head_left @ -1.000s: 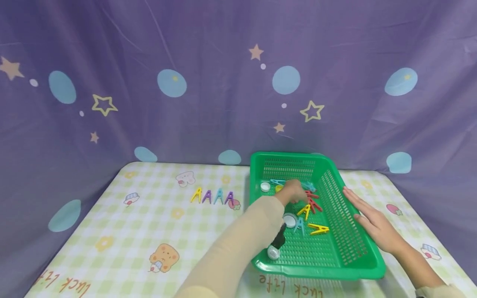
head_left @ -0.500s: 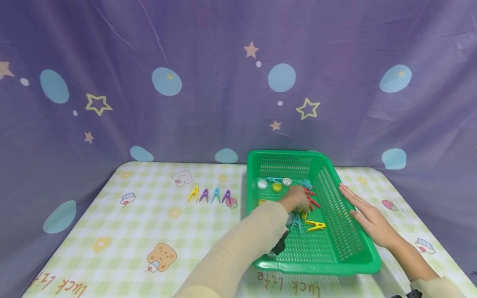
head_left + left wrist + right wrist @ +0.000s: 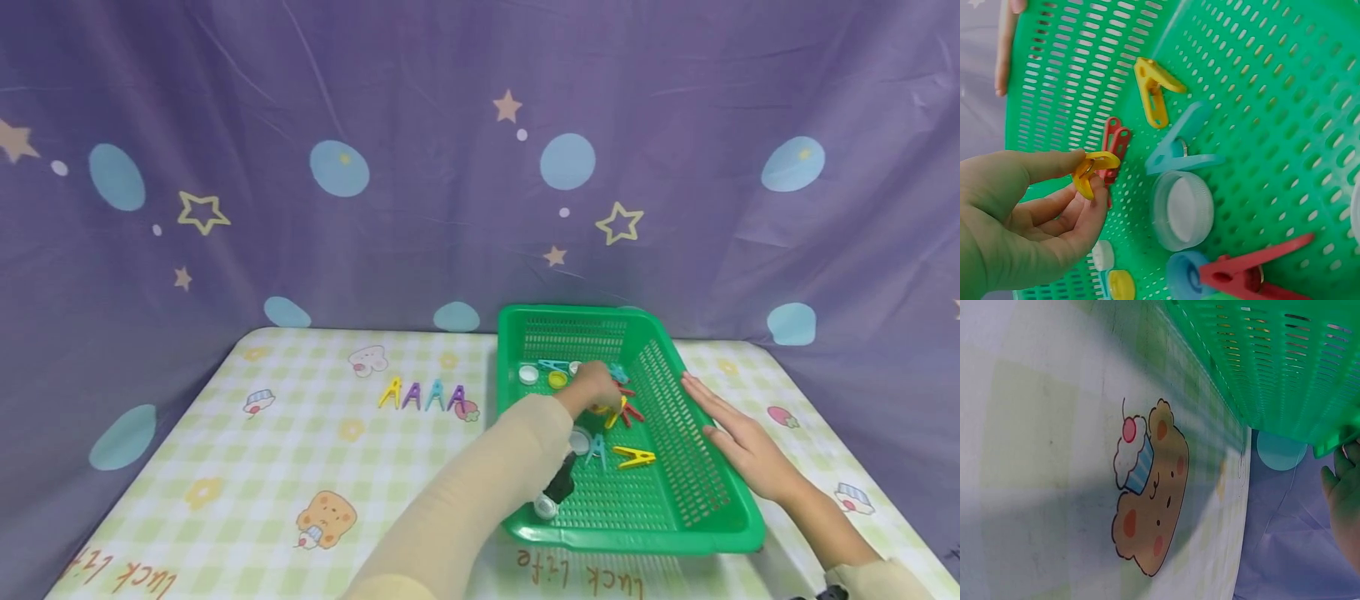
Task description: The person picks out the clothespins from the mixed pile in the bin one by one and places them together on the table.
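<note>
Pinched by the left hand [image 3: 1022, 237] at left in its wrist view, the yellow clip [image 3: 1083, 181] could slip if the nearby red clip [image 3: 1121, 147] snags it; the straight-fingered right hand [image 3: 757, 454] touches the basket [image 3: 637, 542].

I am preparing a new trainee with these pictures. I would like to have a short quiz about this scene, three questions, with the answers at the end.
1. What colour is the clip that the left hand pinches?

2. How many clips lie in the row of clips on the tablecloth?
a) three
b) four
c) six

3. True or false: the right hand is reaching inside the green basket.

Key
1. Yellow.
2. b.
3. False; it touches the basket's side from outside.
</note>
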Demonstrator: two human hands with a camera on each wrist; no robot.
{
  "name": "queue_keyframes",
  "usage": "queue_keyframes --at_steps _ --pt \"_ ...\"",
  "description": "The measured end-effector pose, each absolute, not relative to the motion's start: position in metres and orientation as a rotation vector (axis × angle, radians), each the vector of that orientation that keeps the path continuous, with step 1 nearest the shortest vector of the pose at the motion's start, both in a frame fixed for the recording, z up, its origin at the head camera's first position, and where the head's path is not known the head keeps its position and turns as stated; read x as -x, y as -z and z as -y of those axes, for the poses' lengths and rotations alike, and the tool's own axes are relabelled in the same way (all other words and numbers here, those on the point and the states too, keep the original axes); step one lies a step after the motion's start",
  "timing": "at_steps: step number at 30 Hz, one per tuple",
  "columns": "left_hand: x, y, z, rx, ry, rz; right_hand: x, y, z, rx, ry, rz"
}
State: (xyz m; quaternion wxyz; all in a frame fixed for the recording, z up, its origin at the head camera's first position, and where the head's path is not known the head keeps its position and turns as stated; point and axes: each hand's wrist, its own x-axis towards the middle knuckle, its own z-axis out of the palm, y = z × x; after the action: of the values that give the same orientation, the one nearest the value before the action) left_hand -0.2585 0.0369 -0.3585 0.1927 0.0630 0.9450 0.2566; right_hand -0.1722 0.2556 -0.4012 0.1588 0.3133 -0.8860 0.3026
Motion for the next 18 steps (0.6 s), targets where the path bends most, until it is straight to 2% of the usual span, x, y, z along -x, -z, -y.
queue_keyframes --at_steps 12,18 --pt "0.256 0.329 -0.023 -0.142 -0.783 -2.68 0.173 0.401 -0.256 -0.886 -0.856 2.543" --pt "0.252 0.317 -0.01 -0.034 -1.044 -2.507 0.173 0.401 -0.256 -0.893 -0.868 2.542"
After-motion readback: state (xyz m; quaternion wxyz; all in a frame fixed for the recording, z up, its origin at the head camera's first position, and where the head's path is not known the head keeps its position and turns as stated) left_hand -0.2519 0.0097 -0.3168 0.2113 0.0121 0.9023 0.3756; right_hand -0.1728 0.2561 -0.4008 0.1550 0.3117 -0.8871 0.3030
